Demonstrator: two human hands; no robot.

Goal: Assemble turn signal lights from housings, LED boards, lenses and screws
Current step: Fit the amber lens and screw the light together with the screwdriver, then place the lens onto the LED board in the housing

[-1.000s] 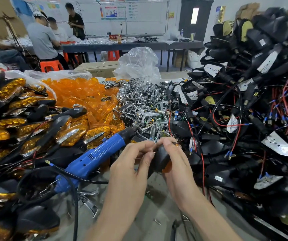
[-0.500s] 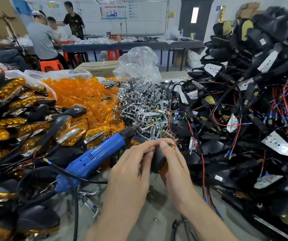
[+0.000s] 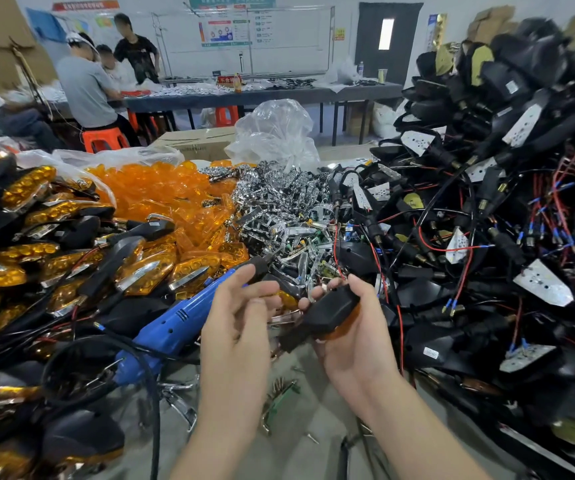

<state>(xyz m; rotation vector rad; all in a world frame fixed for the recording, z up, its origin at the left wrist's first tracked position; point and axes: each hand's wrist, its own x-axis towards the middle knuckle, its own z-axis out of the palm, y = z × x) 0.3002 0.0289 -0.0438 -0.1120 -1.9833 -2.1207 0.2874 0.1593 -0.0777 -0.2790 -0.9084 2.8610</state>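
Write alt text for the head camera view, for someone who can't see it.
A person's right hand grips a black turn signal housing over a crowded workbench; the left hand hovers beside it. A blue electric screwdriver lies left, amid piles of orange lenses, chrome parts and wired housings.

finished lights [image 3: 26,271] left | screwdriver [image 3: 175,323] before lenses [image 3: 161,188] | reflectors [image 3: 279,209] between lenses and housings [image 3: 521,74] | housings right

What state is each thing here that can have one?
turn signal light: held, black back up, amber lens beneath.
right hand: grips the light.
left hand: loosely curled, holds nothing visible.
blue screwdriver: lying unheld.
door: closed.
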